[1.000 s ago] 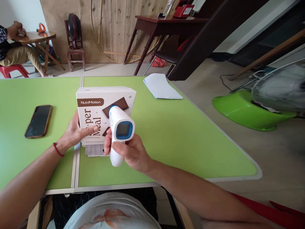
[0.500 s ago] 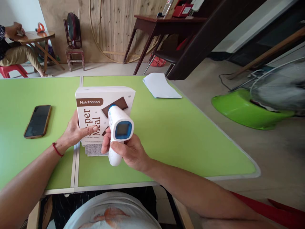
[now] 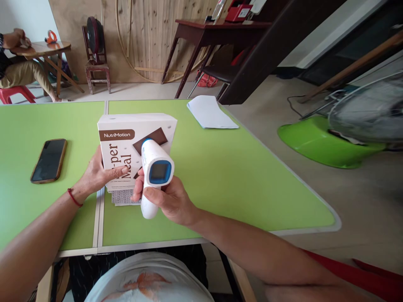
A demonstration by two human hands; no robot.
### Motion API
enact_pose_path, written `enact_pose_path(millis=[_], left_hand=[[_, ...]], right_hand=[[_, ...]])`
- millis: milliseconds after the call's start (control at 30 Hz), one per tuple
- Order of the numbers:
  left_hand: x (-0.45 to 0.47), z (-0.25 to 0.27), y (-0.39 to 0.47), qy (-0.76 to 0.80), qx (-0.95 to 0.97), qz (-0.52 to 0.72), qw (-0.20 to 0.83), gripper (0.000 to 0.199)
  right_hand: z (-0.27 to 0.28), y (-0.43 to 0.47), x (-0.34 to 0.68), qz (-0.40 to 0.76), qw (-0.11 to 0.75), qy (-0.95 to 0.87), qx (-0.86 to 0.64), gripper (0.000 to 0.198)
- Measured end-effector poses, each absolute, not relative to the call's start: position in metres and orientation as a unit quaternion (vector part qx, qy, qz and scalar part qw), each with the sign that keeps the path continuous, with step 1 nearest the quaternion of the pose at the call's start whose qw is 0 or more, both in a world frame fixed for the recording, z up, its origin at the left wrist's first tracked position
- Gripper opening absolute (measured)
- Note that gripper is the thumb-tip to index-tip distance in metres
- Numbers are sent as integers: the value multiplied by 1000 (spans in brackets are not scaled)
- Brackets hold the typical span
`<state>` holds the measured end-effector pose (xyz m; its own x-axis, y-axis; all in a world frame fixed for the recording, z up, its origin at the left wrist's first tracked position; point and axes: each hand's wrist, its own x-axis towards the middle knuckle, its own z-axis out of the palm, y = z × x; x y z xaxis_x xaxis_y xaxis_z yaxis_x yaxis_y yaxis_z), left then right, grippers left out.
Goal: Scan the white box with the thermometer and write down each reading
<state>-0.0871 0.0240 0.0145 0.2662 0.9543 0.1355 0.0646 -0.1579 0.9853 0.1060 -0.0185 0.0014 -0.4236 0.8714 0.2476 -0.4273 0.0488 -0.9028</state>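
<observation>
My left hand [image 3: 102, 170] grips the left side of a white NutriMotion box [image 3: 138, 119], its thumb lying across the printed front. In my right hand [image 3: 174, 199] is a white infrared thermometer [image 3: 149, 203], held by its handle. Its blue-framed screen [image 3: 160, 172] faces me, and its blue front end points at the box. No reading can be made out on the screen. Below the box's lower edge, a grey sheet with fine print [image 3: 126, 198] sticks out over the table.
The green table [image 3: 239, 188] bears a phone [image 3: 49, 160] on the left and white papers [image 3: 212, 112] at the far edge. A fan [image 3: 365, 109] and green plastic piece [image 3: 327, 142] stand right. Another person's leg [image 3: 28, 71] shows far left, beside a small round table [image 3: 44, 48].
The whole view has shifted very slightly. The thermometer has moved a touch to the left against the box. Both hands keep their holds.
</observation>
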Motion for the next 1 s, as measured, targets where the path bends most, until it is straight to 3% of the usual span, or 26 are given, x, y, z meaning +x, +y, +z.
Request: enact_pose_path(millis=[1000], left_hand=[[-88, 16, 24, 417, 627, 440, 490, 61]], right_hand=[[1, -16, 108, 661, 484, -526, -228, 30]])
